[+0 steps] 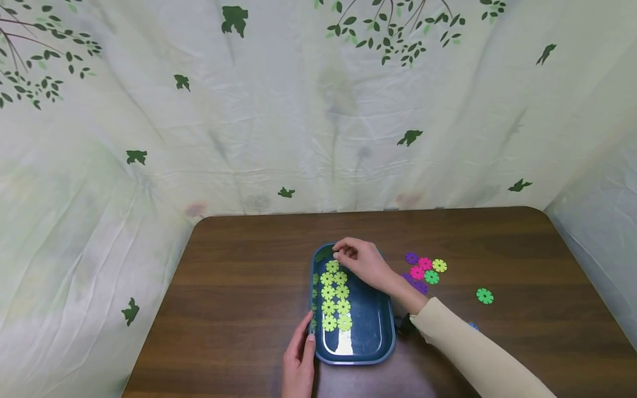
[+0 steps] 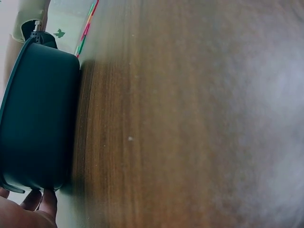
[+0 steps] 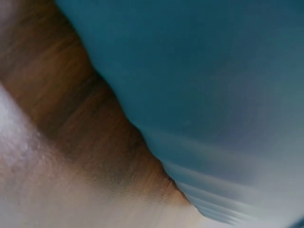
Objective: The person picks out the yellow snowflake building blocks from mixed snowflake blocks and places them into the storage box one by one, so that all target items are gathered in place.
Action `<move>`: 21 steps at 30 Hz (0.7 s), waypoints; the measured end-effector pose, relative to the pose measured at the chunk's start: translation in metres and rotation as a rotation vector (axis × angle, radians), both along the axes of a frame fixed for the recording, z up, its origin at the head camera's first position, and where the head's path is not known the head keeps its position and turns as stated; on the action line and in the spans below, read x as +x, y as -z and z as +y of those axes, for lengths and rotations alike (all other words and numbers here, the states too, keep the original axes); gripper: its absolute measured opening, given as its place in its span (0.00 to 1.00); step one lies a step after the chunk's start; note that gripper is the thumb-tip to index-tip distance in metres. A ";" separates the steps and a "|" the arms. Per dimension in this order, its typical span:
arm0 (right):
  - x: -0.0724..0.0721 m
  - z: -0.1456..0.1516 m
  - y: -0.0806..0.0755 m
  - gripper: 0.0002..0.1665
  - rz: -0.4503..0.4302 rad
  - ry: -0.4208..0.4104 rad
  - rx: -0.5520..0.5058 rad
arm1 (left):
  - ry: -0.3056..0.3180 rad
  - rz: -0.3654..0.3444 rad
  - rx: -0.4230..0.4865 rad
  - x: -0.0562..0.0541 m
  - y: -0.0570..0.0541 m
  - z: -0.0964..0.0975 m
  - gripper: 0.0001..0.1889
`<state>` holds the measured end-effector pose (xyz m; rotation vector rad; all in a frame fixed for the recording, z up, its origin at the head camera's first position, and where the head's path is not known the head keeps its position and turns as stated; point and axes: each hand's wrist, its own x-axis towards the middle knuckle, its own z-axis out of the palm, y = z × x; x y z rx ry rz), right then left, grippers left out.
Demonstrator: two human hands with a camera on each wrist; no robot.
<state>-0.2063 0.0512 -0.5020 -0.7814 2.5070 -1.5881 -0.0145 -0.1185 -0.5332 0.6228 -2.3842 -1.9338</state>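
Observation:
A blue tray [image 1: 370,315] with rounded corners stands on the table. In it, yellow flower-shaped discs [image 1: 328,292] lie in two upright columns on the left side, with one disc at the top. My right hand [image 1: 367,265] reaches over the tray's far end, thumb and index fingertips close together just above the topmost disc; I cannot tell whether they pinch anything. My left hand [image 1: 299,359] rests its fingertips on the tray's near left edge. In the left wrist view those fingers [image 2: 47,203] touch the tray's outer wall [image 2: 38,114].
Purple, pink, green and yellow flower discs [image 1: 424,263] lie grouped right of the tray, partly behind the right forearm. A green disc [image 1: 485,296] lies farther right, and a blue piece [image 1: 473,326] shows beside the sleeve [image 1: 473,342]. A leaf-patterned curtain [image 1: 318,138] hangs behind the wooden table [image 1: 239,293].

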 end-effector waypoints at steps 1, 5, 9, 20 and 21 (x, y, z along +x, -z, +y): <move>0.001 0.001 0.000 0.13 0.006 0.012 -0.016 | -0.002 -0.005 -0.001 0.000 0.000 0.000 0.21; 0.006 0.004 -0.001 0.11 0.041 0.044 -0.053 | -0.005 -0.018 0.002 -0.001 0.000 0.000 0.21; 0.015 0.011 -0.006 0.10 0.068 0.064 -0.050 | -0.007 -0.012 0.004 -0.001 0.000 0.000 0.21; 0.043 0.037 -0.012 0.11 0.064 0.133 -0.013 | -0.006 0.042 -0.009 0.001 0.000 0.001 0.21; 0.045 0.040 -0.012 0.11 0.060 0.141 -0.009 | -0.006 0.045 -0.010 0.000 0.000 0.001 0.21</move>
